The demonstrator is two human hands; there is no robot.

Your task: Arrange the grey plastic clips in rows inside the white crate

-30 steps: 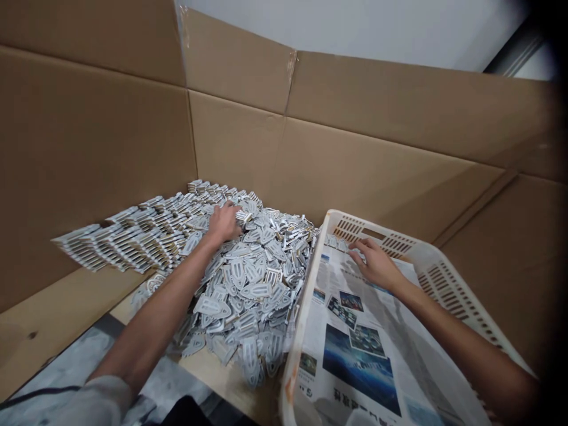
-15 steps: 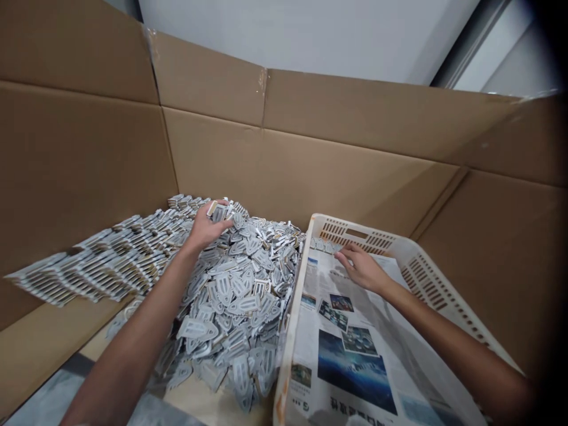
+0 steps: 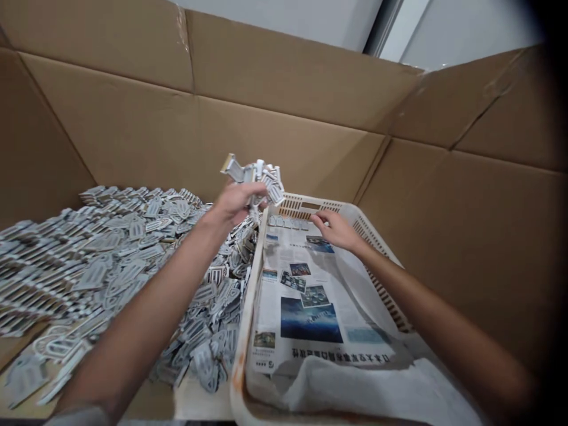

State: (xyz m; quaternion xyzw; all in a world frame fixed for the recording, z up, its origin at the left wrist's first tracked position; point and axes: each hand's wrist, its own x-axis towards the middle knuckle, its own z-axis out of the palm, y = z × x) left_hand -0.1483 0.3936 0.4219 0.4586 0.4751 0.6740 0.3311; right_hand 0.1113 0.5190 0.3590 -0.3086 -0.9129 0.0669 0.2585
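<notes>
My left hand [image 3: 237, 201] is closed on a bunch of grey flat pieces [image 3: 260, 176], lifted above the big heap of the same grey pieces [image 3: 133, 260] and close to the far left corner of the white plastic basket [image 3: 242, 331]. Inside the basket my right hand [image 3: 338, 229] lies flat with fingers stretched on the newspaper lining [image 3: 302, 296], next to a short row of grey pieces [image 3: 286, 222] along the far wall.
Tall cardboard walls [image 3: 284, 136] enclose the heap and basket at the back and both sides. Neatly stacked rows of grey pieces [image 3: 35, 266] fill the left. A white sheet [image 3: 355, 384] covers the basket's near end.
My left hand grabbed a bunch of pieces from the heap, lifted it and carried it right toward the basket corner. My right hand stayed on the newspaper. The view swung right.
</notes>
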